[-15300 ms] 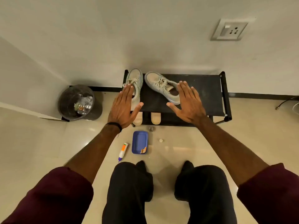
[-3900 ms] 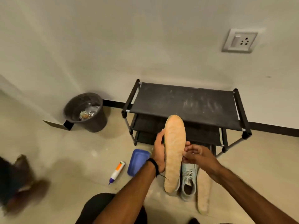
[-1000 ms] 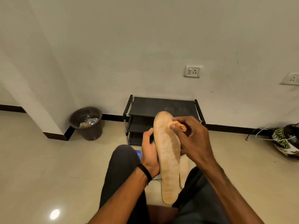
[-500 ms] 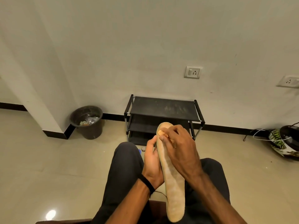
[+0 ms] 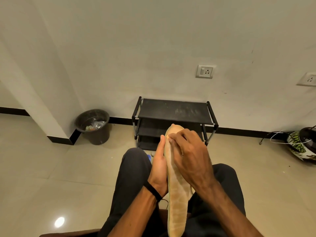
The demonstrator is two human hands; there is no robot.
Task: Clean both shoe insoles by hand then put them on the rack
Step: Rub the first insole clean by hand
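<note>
A long tan insole (image 5: 177, 206) stands tilted over my lap, toe end up. My left hand (image 5: 158, 170) grips its left edge from behind. My right hand (image 5: 189, 156) lies across the insole's upper part, fingers pinched on a small orange cloth (image 5: 168, 138) pressed against the surface near the toe. The black shoe rack (image 5: 172, 111) stands against the wall just beyond, its top shelf bare. The second insole and the shoes are hidden behind my hands and legs.
A dark bin (image 5: 93, 126) with rubbish stands left of the rack by a wall corner. A helmet (image 5: 302, 145) with a white cable lies on the floor at the right. A bit of a blue tray (image 5: 149, 156) shows beside my left knee.
Over the last second my right hand has slid the cloth from the toe's right side to its left edge. The insole has dropped lower over my lap.
</note>
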